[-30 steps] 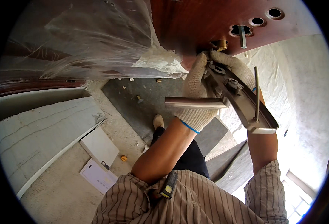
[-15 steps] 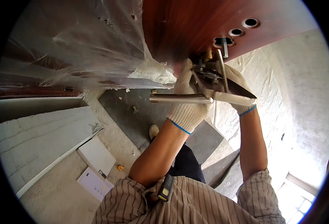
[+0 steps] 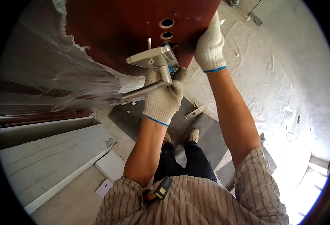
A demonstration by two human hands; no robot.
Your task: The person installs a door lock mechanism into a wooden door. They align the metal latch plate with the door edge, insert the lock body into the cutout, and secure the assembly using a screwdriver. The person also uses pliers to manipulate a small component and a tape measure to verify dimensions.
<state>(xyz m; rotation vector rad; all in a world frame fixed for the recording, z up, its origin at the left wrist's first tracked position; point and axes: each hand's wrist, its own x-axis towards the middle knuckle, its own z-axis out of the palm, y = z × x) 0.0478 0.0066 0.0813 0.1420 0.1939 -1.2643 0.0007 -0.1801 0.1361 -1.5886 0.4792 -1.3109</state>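
Note:
A red-brown door (image 3: 123,22) fills the upper middle, with round holes and a ragged cut-out near its edge. My left hand (image 3: 163,99), in a white knit glove with a blue cuff, is closed around the neck of a silver door handle (image 3: 146,90). The handle's back plate (image 3: 148,56) stands tilted just in front of the cut-out, with a thin rod rising behind it. Beside the thumb is a dull cylindrical piece (image 3: 180,74). My gloved right hand (image 3: 211,47) grips the door's right edge, its fingertips partly hidden.
Torn plastic film (image 3: 41,48) covers the left side. Below it lies a pale slab (image 3: 52,150) beside white boxes (image 3: 110,165). A silver strip with holes (image 3: 196,112) rests on dark grey sheeting (image 3: 135,122) near my feet. Whitish sheeting (image 3: 243,75) spreads to the right.
My right hand has left the handle and moved to the door's edge. The left hand alone holds the handle, now turned with its plate up against the door. My view has shifted rightward.

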